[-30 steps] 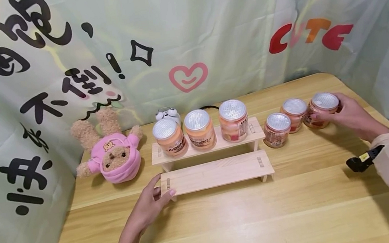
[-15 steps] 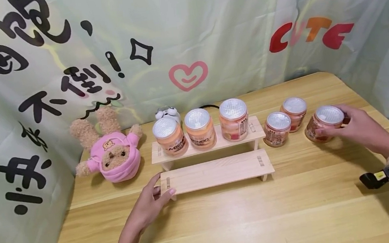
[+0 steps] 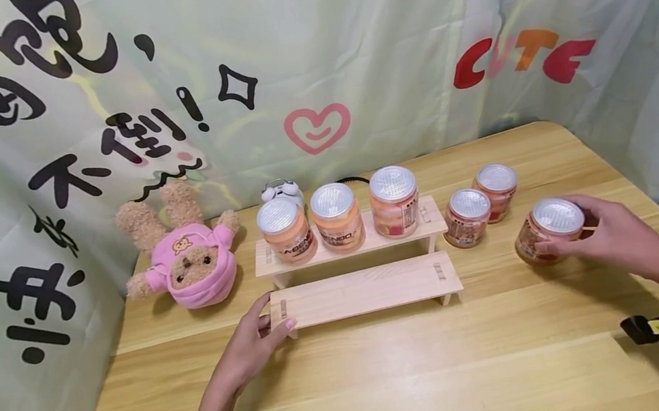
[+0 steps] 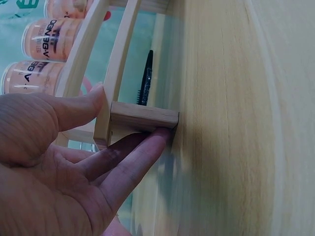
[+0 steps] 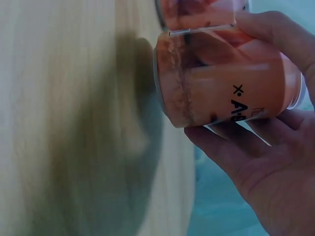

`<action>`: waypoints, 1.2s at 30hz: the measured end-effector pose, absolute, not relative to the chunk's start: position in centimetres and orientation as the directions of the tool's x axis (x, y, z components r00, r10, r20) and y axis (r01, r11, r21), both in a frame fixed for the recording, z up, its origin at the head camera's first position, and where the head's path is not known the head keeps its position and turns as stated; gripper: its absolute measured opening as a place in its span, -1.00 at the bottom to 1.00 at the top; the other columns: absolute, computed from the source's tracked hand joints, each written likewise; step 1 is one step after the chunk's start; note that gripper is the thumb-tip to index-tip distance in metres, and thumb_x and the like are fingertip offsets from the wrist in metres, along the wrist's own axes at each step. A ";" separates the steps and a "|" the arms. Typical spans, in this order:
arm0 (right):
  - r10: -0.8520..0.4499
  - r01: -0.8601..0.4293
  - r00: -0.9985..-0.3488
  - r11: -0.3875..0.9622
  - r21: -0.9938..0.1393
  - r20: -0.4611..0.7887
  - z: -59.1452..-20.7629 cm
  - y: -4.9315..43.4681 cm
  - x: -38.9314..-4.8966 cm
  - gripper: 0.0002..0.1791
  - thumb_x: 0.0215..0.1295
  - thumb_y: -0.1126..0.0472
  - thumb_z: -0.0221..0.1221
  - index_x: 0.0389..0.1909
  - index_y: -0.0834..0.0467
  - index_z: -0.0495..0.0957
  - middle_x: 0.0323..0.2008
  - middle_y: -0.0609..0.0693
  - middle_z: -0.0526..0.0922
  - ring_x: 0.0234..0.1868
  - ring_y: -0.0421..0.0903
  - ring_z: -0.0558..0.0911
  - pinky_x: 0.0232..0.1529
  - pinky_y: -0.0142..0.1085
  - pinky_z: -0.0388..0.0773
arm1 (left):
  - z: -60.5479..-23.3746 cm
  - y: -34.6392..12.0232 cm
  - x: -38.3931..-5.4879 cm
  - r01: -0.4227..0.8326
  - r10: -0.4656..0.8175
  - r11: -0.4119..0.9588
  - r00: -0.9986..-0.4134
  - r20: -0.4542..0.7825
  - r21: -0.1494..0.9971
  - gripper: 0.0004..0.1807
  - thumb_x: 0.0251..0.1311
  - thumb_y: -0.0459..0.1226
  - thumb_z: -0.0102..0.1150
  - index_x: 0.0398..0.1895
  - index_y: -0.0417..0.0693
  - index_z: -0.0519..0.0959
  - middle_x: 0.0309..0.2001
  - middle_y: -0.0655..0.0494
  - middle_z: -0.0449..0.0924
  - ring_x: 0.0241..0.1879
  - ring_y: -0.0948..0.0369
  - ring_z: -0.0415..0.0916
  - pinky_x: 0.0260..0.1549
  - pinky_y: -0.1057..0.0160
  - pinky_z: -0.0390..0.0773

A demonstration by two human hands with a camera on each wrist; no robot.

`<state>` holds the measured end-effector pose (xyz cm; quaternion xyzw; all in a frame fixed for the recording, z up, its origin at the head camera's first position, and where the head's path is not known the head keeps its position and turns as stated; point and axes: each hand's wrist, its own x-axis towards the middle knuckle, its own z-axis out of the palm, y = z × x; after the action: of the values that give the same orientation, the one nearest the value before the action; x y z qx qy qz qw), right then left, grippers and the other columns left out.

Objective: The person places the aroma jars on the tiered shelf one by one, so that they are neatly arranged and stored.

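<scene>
My left hand point(image 3: 254, 345) holds the left end of the front wooden shelf point(image 3: 364, 290). In the left wrist view its thumb lies on the board's edge and its fingers reach the shelf leg point(image 4: 145, 114). At the right, my right hand point(image 3: 620, 235) grips a clear jar point(image 3: 534, 238) with a silver lid and orange contents, thumb on one side and fingers on the other. That jar point(image 5: 211, 78) stays upright, close over the tabletop. Two similar jars, a nearer jar point(image 3: 466, 223) and a farther jar point(image 3: 496, 195), stand to its left.
A higher back shelf point(image 3: 364, 237) bears a left jar point(image 3: 289, 238), a middle jar point(image 3: 338, 221) and a right jar point(image 3: 394, 208). Behind it sits a small white object point(image 3: 282, 189). A plush toy point(image 3: 194, 263) in pink lies at left. A printed curtain point(image 3: 385, 55) encloses the table point(image 3: 388, 383).
My right hand has brought its jar toward the front of the table, away from the two neighbouring jars. My left hand stays on the front shelf.
</scene>
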<state>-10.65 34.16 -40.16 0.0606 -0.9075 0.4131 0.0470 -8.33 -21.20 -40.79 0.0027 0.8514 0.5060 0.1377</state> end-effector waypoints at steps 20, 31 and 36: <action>-0.298 -0.402 -0.912 0.529 -0.747 0.280 -36.3 26.0 -8.3 -0.21 -0.26 0.37 0.65 0.13 0.21 0.58 -0.18 -0.20 0.68 -0.23 -0.31 0.61 -0.25 -0.56 0.54 | -40.8 -21.2 -8.2 -0.125 0.137 0.502 -0.965 -0.222 0.856 -0.15 0.38 -0.27 0.26 0.55 -0.38 0.02 0.10 -0.45 0.58 0.09 -0.12 0.61 0.12 -0.09 0.56; -0.447 -0.472 -0.851 0.417 -0.777 0.277 -36.8 20.2 -9.4 -0.28 -0.13 0.24 0.63 0.13 0.23 0.57 -0.12 -0.09 0.69 -0.15 -0.26 0.65 -0.17 -0.40 0.64 | -40.8 -21.1 -8.2 -0.122 0.147 0.492 -0.964 -0.220 0.862 -0.16 0.38 -0.29 0.25 0.55 -0.38 0.01 0.07 -0.40 0.61 0.06 -0.06 0.63 0.09 -0.05 0.58; -0.502 -0.483 -0.821 0.358 -0.799 0.272 -37.1 18.1 -9.9 -0.30 -0.07 0.18 0.62 0.14 0.19 0.57 -0.12 -0.12 0.69 -0.13 -0.23 0.65 -0.14 -0.31 0.66 | -40.8 -21.2 -8.2 -0.129 0.137 0.500 -0.965 -0.226 0.856 -0.15 0.38 -0.29 0.26 0.56 -0.37 0.00 0.11 -0.43 0.58 0.11 -0.09 0.59 0.14 -0.09 0.54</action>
<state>-9.91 18.06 -37.06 0.2990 -0.8239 0.4813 -0.0099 -8.21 -21.17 -40.78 0.0022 0.8558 0.4999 0.1331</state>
